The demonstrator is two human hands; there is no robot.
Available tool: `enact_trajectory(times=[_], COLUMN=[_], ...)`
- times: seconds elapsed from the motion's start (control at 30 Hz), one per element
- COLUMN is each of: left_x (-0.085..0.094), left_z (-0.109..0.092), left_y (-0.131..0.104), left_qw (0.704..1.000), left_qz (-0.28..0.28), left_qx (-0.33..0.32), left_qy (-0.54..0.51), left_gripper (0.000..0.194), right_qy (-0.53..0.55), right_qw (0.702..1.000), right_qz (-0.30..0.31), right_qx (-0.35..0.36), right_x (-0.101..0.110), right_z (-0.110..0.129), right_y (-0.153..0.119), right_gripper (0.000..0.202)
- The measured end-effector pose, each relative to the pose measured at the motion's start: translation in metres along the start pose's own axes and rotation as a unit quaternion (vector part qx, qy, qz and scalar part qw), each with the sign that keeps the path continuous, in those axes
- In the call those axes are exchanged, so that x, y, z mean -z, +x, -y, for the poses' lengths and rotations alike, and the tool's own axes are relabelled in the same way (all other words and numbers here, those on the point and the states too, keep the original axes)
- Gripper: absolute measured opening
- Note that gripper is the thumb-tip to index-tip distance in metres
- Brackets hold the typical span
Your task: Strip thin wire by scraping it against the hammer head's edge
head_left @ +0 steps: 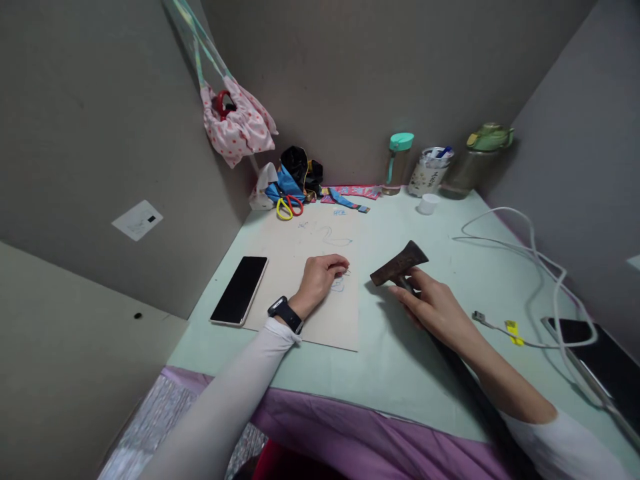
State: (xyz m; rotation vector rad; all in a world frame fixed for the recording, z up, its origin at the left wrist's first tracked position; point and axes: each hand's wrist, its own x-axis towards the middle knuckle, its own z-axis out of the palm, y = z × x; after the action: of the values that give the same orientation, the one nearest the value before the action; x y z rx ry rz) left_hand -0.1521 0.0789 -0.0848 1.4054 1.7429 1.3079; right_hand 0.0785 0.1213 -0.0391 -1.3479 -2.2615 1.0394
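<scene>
Head view, looking down over the table (395,380), shows us the axe (400,262) raised above the pale green cover, right of the drawn-on sheet (325,330), its dark handle slanting back beside the forearm to the lower edge. Our right hand (433,303) closes around the handle just below the metal head, thumb on the near side and the forefinger along the far one. Our left hand (320,280) rests on the sheet with its fingers loosely curled; we cannot tell whether the tips press together or pinch anything small. To hold the axe well, we judge that a firm grip close under the head suits its likely top-heavy balance, as long as our fingertips keep off the edges, since we cannot make out how sharp they are. The free left hand seems best placed clear of the flared head. We would also mind the long handle, which could swing toward the cable plug (479,316) and the phone (610,367) on our right, while the other phone (240,291), beyond the left wrist, looks safely apart.
</scene>
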Motion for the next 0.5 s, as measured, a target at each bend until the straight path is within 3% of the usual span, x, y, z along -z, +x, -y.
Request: enact_trajectory(times=[0.33,0.5], left_x=[0.008,0.011], left_z=[-0.009,-0.009], left_y=[-0.004,-0.007], left_qw=[0.986,0.981], left_qz=[-0.011,0.007], left_qx=[-0.035,-0.031], left_qy=[0.162,0.19], left_gripper=[0.017,0.018], right_qy=[-0.017,-0.099], right_qw=[0.999,0.995], right_qz=[0.032,0.019], right_qx=[0.013,-0.003], right_x=[-0.008,-0.005], right_z=[0.007,-0.004], right_y=[0.019,0.031], right_gripper=[0.036,0.032])
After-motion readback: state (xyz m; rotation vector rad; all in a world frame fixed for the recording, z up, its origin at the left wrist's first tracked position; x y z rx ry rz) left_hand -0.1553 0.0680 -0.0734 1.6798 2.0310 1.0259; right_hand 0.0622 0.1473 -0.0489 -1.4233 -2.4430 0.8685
